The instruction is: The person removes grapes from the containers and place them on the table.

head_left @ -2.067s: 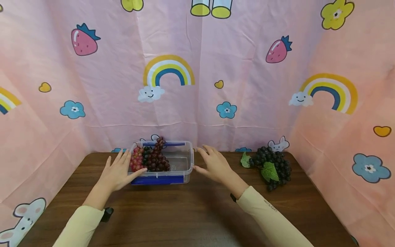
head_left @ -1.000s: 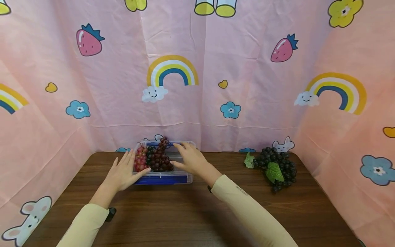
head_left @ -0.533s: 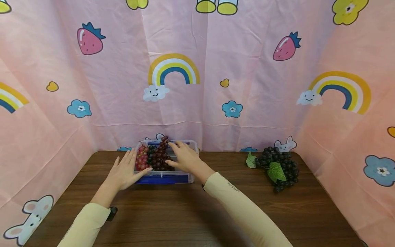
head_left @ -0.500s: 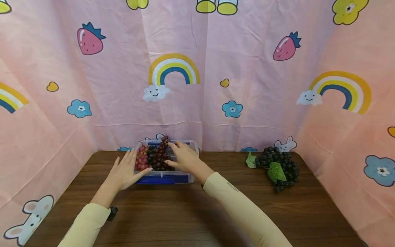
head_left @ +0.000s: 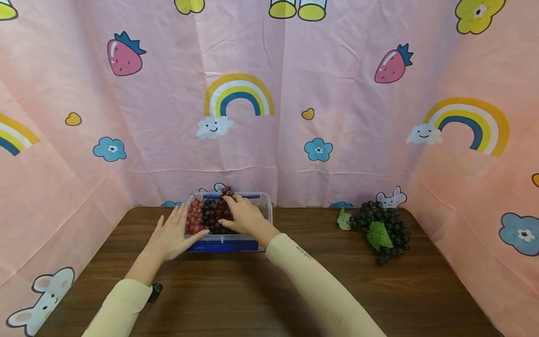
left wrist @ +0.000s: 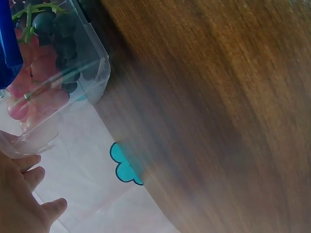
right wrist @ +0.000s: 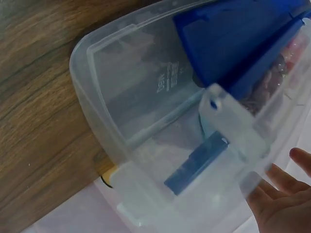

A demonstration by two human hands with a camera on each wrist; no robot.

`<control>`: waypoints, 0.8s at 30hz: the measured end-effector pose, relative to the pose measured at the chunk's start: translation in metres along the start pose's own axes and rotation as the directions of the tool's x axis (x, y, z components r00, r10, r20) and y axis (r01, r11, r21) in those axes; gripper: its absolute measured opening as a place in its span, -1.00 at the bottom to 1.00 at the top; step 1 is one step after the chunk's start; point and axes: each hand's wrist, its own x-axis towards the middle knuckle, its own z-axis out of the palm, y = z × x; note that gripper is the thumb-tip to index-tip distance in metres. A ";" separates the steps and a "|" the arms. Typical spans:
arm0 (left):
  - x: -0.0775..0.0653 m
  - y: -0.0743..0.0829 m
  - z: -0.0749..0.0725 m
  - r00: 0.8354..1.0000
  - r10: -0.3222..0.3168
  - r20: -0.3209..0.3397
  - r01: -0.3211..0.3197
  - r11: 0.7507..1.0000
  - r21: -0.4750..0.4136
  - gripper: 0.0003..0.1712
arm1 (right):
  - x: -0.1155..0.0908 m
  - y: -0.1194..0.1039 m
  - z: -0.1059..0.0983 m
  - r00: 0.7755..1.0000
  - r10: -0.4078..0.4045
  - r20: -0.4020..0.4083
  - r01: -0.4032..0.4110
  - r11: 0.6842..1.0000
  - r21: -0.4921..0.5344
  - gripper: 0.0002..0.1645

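A clear plastic box (head_left: 269, 213) with blue latches stands at the back of the table. Three bunches of grapes lie in its left part: pinkish-red grapes (head_left: 195, 219), blackish-green grapes (head_left: 208, 211) and dark red grapes (head_left: 217, 220), whose top rises above the rim. My left hand (head_left: 170, 238) rests at the box's left end, fingers straight and thumb along the front rim. Over the box, my right hand (head_left: 246, 218) touches the dark red bunch from the right with fingers and thumb spread, hiding part of it. In the right wrist view its fingers (right wrist: 282, 180) look extended.
A bunch of black grapes (head_left: 399, 230) with green leaves (head_left: 379, 235) lies on the right of the brown wooden table (head_left: 294, 276). A pink patterned cloth (head_left: 282, 159) hangs close behind the box and along both sides.
My right hand has moved left from the box's right end, in over the box, to the dark red grapes. My left hand has stayed at the left end. The view has shifted slightly.
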 end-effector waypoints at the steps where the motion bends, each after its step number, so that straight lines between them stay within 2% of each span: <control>1: 0.000 0.000 0.000 1.000 -0.001 0.000 0.001 1.000 -0.002 0.37 | 0.001 -0.001 0.001 1.000 0.005 0.004 -0.005 1.000 0.005 -0.08; 15: 0.001 -0.002 0.002 1.000 0.004 -0.002 -0.004 1.000 -0.009 0.36 | 0.018 -0.010 0.022 0.995 0.078 0.057 -0.079 0.997 0.009 -0.06; 24: 0.001 -0.002 0.001 1.000 0.005 0.007 -0.005 1.000 -0.005 0.35 | 0.022 -0.014 0.030 0.991 0.103 0.084 -0.110 0.991 0.077 -0.02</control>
